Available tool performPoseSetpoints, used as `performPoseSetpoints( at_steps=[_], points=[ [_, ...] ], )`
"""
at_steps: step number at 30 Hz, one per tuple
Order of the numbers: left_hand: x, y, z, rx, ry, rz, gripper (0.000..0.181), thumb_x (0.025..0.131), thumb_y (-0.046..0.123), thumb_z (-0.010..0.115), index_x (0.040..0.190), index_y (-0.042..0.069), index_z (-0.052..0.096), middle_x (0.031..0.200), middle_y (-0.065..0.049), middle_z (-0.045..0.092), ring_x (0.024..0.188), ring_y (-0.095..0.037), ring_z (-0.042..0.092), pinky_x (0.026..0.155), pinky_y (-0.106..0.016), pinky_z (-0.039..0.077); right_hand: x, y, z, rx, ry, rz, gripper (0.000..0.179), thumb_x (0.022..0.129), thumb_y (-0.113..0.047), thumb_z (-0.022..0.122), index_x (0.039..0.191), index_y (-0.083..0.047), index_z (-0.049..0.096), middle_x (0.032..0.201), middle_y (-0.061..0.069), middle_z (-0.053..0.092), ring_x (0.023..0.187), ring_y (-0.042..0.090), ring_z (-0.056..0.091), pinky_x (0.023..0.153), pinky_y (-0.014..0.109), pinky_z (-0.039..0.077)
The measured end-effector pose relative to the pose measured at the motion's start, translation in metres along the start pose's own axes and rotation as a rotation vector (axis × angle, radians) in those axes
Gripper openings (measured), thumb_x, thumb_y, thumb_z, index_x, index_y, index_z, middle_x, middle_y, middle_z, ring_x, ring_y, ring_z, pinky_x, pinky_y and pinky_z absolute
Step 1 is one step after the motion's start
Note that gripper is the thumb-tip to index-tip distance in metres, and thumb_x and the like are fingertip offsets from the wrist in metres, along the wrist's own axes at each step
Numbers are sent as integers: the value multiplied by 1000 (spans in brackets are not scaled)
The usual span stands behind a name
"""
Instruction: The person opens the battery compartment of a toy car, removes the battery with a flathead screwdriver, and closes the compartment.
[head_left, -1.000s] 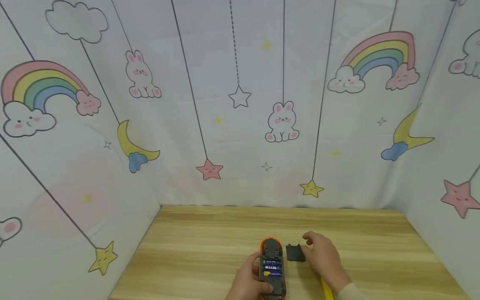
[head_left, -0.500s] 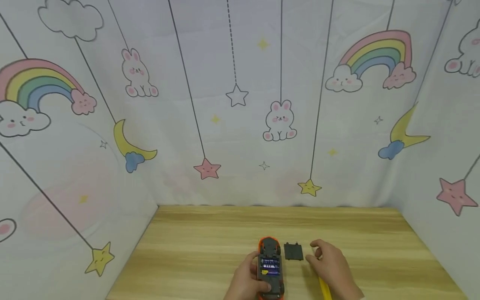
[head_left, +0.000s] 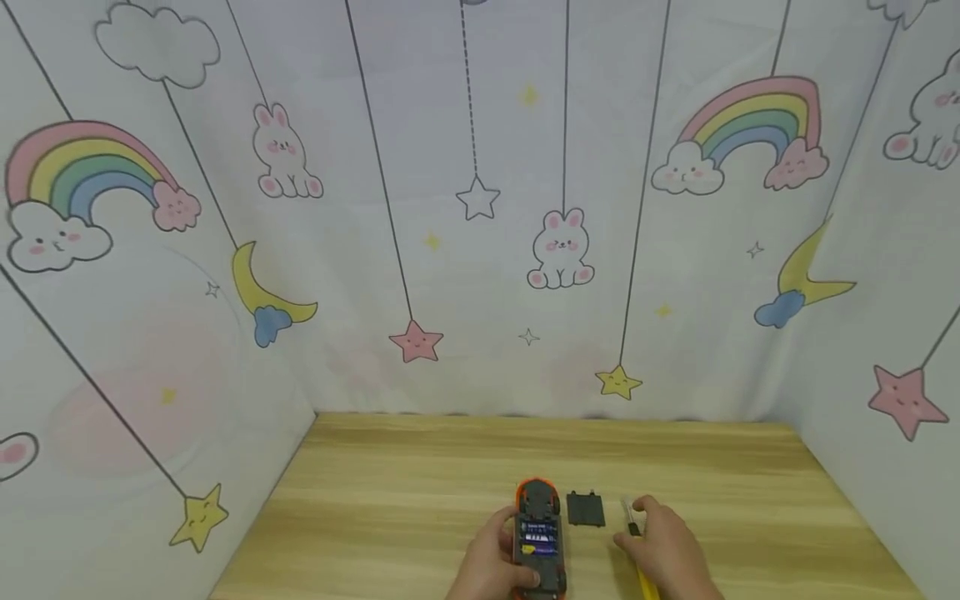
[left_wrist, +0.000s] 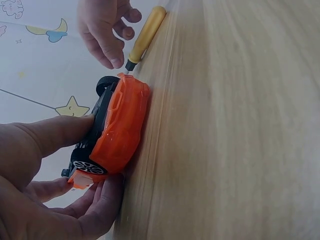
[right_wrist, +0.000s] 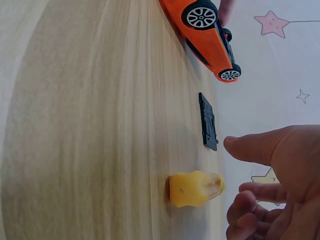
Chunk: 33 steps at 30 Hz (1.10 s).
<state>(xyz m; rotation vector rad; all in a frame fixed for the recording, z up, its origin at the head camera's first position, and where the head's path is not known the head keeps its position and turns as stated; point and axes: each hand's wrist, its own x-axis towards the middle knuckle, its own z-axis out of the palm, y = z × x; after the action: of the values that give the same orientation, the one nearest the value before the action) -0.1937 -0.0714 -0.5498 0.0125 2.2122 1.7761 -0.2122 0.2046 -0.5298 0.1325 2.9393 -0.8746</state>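
An orange toy car (head_left: 538, 502) lies upside down on the wooden table, its black underside facing up. Several batteries (head_left: 538, 537) show in its uncovered battery compartment. My left hand (head_left: 491, 560) grips the car, thumb on the underside and fingers around the orange body (left_wrist: 122, 127). Just right of the car lies a black battery cover (head_left: 585, 508). My right hand (head_left: 670, 546) hovers over a screwdriver with a yellow handle (left_wrist: 149, 34), its fingers loosely bent and holding nothing. In the right wrist view the handle end (right_wrist: 195, 189) stands apart from the fingers.
The wood-grain table (head_left: 405, 467) meets a pale curtain (head_left: 480, 275) printed with rainbows, rabbits and stars at the back. More of this fabric closes off the left and right sides.
My right hand has drawn back from beside the battery cover to the right, over the screwdriver, whose shaft now shows. My left hand keeps its grip on the car.
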Motion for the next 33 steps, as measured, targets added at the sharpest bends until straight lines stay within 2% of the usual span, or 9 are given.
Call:
performPoseSetpoints(
  at_steps=[3,6,11,19,24,33],
  points=[
    [1,-1,0,1,3,-1,96,67,-14,83,152,3,42,100,-11,62,83,-19,67,72,-39,57,0,3,0,-38,-26,23,74,81,-42,84,127,9,56,101,18,69,87,28,64,80,52,55],
    [0,-2,1,-8,-4,-16,95,68,-14,83,152,3,42,101,-11,62,84,-19,67,72,-39,57,-1,6,1,-57,-101,77,84,80,-49,83,130,11,53,94,16,65,79,25,58,75,47,54],
    [-1,-3,1,-14,-14,-30,94,69,-14,82,152,3,42,102,-10,62,85,-19,67,73,-40,58,-3,8,2,-65,-202,113,87,79,-51,83,127,15,53,89,12,63,76,24,56,71,41,52],
    [1,-2,-1,-29,-6,-23,97,67,-16,82,153,7,42,101,-10,63,83,-19,67,72,-39,57,-7,6,4,-51,-187,62,72,80,-36,83,120,16,55,86,12,61,73,24,56,66,38,52],
    [2,-1,-1,-27,2,-15,98,66,-17,82,152,7,43,100,-9,63,83,-19,67,72,-38,58,-8,4,3,-11,-183,72,52,79,-26,83,104,12,57,78,12,56,67,23,56,58,32,49],
    [1,-1,-1,-20,0,-12,97,66,-17,82,152,7,43,100,-9,64,83,-19,67,72,-38,58,-11,2,4,4,-173,90,30,77,-16,81,83,1,57,72,10,56,62,21,56,55,29,48]
  ],
)
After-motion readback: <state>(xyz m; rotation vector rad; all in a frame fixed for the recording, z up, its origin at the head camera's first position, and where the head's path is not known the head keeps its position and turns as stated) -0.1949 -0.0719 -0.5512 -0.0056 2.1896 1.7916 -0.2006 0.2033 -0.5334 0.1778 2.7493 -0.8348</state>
